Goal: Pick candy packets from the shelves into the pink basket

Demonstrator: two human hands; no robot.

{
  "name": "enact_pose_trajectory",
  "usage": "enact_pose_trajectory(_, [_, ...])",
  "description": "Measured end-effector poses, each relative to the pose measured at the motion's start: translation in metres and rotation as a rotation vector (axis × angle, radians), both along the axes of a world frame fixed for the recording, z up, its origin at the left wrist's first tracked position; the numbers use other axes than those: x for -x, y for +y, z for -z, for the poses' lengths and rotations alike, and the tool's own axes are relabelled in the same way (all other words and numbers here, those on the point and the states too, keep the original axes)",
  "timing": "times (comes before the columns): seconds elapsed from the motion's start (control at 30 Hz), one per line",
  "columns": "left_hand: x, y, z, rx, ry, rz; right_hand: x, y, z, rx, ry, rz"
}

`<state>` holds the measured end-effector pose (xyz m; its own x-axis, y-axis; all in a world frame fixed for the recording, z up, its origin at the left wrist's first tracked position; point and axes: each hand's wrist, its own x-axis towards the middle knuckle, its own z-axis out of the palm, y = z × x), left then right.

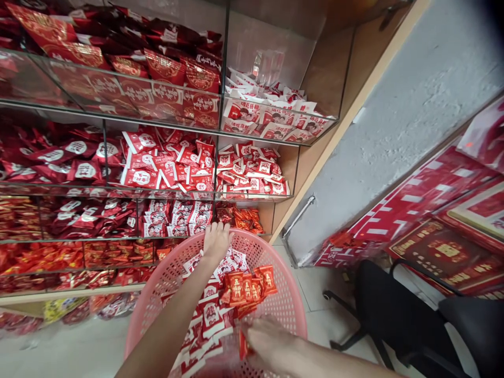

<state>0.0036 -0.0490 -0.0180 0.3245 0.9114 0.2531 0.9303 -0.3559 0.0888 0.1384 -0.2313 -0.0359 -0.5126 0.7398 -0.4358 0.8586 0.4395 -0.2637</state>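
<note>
A pink plastic basket (157,294) sits low in front of me, holding several red and white candy packets (210,315) and a bunch of orange-red packets (246,287). My left hand (216,239) reaches over the basket's far rim, fingers curled down on that rim, by the lower shelf bins. My right hand (268,344) is at the basket's near side, fingers closed on a small red packet (243,346).
Tiered clear-fronted shelf bins (157,173) full of red candy packets fill the left and centre. A grey wall (394,131) stands on the right. Red gift boxes (444,247) lean at far right, with a black chair (401,310) on the tiled floor.
</note>
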Motion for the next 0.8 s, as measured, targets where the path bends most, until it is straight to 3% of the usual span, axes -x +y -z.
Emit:
enact_pose_trajectory(0.1, [0.000,0.001,0.002,-0.008,0.008,-0.004,-0.021,0.019,-0.039,0.009,-0.058,0.300])
enact_pose_trajectory(0.2, [0.000,0.001,0.004,-0.033,-0.002,-0.001,-0.036,0.044,-0.055,-0.067,-0.067,0.498])
enact_pose_trajectory(0.33, [0.000,0.002,0.005,-0.048,0.002,-0.001,-0.039,0.068,-0.047,-0.086,-0.074,0.578])
enact_pose_trajectory(0.53, [0.000,0.000,0.002,-0.033,0.017,0.001,-0.040,0.079,-0.032,-0.165,-0.001,0.692])
enact_pose_trajectory(0.8, [0.000,0.000,0.002,-0.051,0.034,0.004,-0.060,0.104,-0.061,-0.320,0.029,0.699])
